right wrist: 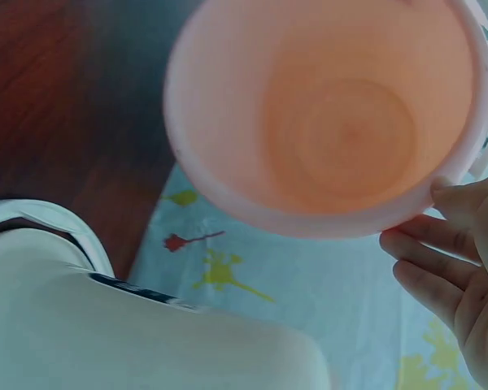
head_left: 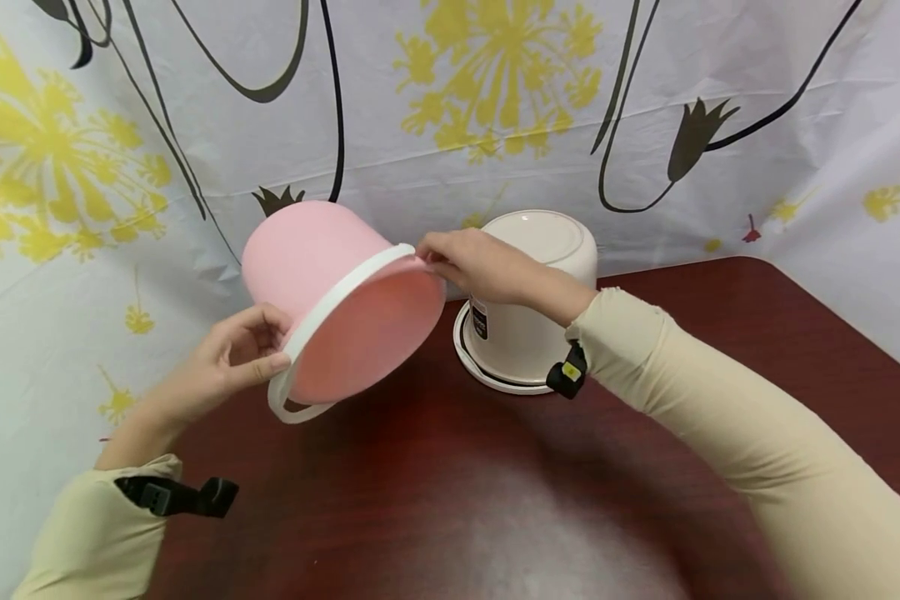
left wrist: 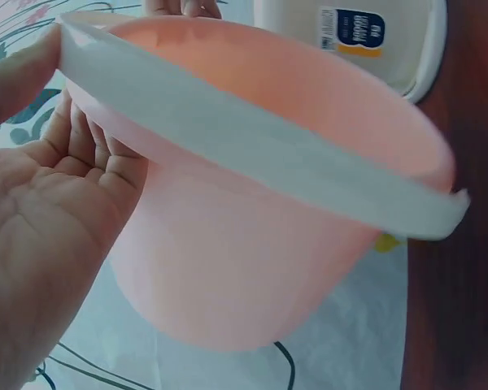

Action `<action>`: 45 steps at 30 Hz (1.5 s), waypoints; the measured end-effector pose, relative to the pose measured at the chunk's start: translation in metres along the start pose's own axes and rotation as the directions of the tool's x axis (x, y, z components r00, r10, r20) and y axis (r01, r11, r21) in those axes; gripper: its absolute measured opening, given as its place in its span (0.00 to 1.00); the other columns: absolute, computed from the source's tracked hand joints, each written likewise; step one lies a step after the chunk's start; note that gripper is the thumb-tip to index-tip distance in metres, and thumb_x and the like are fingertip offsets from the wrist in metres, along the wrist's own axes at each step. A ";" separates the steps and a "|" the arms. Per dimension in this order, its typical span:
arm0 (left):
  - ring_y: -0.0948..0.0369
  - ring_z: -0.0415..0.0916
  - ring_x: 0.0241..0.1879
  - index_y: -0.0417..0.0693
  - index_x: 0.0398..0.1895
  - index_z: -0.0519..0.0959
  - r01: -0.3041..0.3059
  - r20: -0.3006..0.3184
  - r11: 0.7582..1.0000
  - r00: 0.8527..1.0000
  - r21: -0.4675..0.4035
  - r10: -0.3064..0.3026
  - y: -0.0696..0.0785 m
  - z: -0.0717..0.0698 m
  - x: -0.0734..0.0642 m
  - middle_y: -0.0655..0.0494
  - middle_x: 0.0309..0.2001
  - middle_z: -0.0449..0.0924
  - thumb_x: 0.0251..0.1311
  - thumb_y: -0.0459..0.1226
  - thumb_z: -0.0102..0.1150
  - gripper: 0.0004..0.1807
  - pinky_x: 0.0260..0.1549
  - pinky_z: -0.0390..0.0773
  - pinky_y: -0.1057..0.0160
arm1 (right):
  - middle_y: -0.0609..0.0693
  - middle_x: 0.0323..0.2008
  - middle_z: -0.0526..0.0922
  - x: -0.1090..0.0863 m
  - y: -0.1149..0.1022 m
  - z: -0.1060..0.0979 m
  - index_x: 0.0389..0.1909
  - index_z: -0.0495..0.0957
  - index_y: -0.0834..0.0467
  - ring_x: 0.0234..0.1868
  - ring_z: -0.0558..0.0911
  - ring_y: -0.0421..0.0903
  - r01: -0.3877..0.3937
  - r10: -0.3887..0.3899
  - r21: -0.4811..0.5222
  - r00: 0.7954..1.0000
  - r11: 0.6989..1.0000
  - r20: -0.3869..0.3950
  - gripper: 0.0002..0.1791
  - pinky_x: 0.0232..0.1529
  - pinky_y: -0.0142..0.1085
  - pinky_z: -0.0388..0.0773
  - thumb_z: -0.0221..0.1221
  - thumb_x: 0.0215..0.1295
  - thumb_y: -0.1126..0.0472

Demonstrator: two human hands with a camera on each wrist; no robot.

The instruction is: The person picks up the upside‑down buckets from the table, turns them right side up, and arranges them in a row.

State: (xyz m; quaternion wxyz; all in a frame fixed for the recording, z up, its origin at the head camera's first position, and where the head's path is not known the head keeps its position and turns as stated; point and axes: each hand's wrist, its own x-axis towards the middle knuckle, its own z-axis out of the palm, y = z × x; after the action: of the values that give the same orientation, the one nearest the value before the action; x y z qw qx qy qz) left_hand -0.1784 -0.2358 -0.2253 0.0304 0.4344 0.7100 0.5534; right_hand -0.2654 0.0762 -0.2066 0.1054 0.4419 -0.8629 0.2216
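Observation:
A pink bucket (head_left: 315, 250) with a white handle (head_left: 345, 287) is held tilted above the table, its mouth toward the camera. My left hand (head_left: 232, 354) pinches the rim on the left, thumb on the white handle and fingers behind, as the left wrist view shows. On the opposite side of the rim, my right hand (head_left: 480, 262) grips with thumb inside and fingers beneath. The right wrist view looks into the bare pink inside (right wrist: 342, 138). Just behind the right hand, a cream bucket (head_left: 528, 333) stands upside down, its label partly covered by that hand's side.
The dark red wooden table (head_left: 450, 500) spreads in front and to the right. A white cloth (head_left: 435, 100) with yellow flowers and dark stems hangs behind and at both sides. The cream bucket's white handle (head_left: 487, 379) lies round its base on the table.

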 end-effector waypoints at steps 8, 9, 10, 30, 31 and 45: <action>0.60 0.72 0.34 0.33 0.41 0.71 0.007 -0.140 0.987 0.990 -0.158 -0.030 0.005 -0.007 0.009 0.48 0.34 0.74 0.60 0.21 0.43 0.10 0.32 0.74 0.68 | 0.53 0.42 0.81 0.020 -0.001 -0.017 0.48 0.76 0.61 0.45 0.79 0.45 0.014 -0.011 0.036 0.998 0.999 -0.064 0.11 0.45 0.34 0.73 0.51 0.67 0.65; 0.60 0.72 0.35 0.34 0.42 0.71 0.009 -0.152 0.983 0.988 -0.183 -0.037 0.004 -0.007 0.009 0.49 0.34 0.74 0.61 0.22 0.42 0.09 0.34 0.74 0.67 | 0.54 0.43 0.81 0.023 0.000 -0.018 0.48 0.76 0.61 0.46 0.79 0.45 0.002 0.001 0.045 0.998 0.999 -0.058 0.12 0.45 0.34 0.73 0.52 0.66 0.65; 0.60 0.72 0.35 0.34 0.42 0.71 0.012 -0.162 0.978 0.986 -0.210 -0.047 0.004 -0.007 0.010 0.49 0.35 0.74 0.62 0.23 0.41 0.09 0.35 0.74 0.67 | 0.54 0.43 0.81 0.026 0.001 -0.020 0.49 0.76 0.61 0.46 0.79 0.46 -0.015 0.018 0.057 0.999 0.998 -0.049 0.12 0.46 0.34 0.73 0.52 0.66 0.65; 0.49 0.70 0.49 0.23 0.53 0.66 -0.251 -0.242 0.551 0.966 -0.796 0.091 -0.021 -0.018 0.002 0.37 0.48 0.72 0.70 0.31 0.20 0.24 0.52 0.67 0.56 | 0.56 0.32 0.82 0.038 0.028 -0.015 0.49 0.76 0.65 0.31 0.79 0.44 -0.321 0.371 0.544 0.928 0.775 0.019 0.15 0.35 0.34 0.78 0.56 0.63 0.64; 0.49 0.70 0.49 0.24 0.53 0.66 -0.261 -0.261 0.522 0.962 -0.812 0.075 -0.022 -0.018 0.000 0.37 0.49 0.71 0.70 0.32 0.19 0.24 0.51 0.67 0.56 | 0.56 0.32 0.82 0.037 0.028 -0.014 0.49 0.76 0.65 0.30 0.79 0.44 -0.336 0.389 0.568 0.921 0.752 0.030 0.15 0.35 0.34 0.78 0.56 0.63 0.65; 0.60 0.40 0.69 0.44 0.65 0.58 -0.418 -0.462 0.232 0.868 -0.878 -0.185 -0.040 -0.015 -0.007 0.49 0.66 0.57 0.68 0.37 0.32 0.23 0.65 0.39 0.58 | 0.57 0.29 0.80 0.037 0.016 -0.004 0.60 0.66 0.65 0.31 0.82 0.49 -0.437 0.450 0.673 0.877 0.597 0.170 0.25 0.39 0.38 0.79 0.57 0.61 0.69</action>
State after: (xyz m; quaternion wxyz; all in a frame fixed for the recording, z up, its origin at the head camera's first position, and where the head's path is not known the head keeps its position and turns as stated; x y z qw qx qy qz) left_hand -0.2051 -0.2526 -0.2547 0.0725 0.2250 0.1629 0.9579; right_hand -0.3003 0.0605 -0.1937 -0.1184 0.2182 -0.7966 0.5511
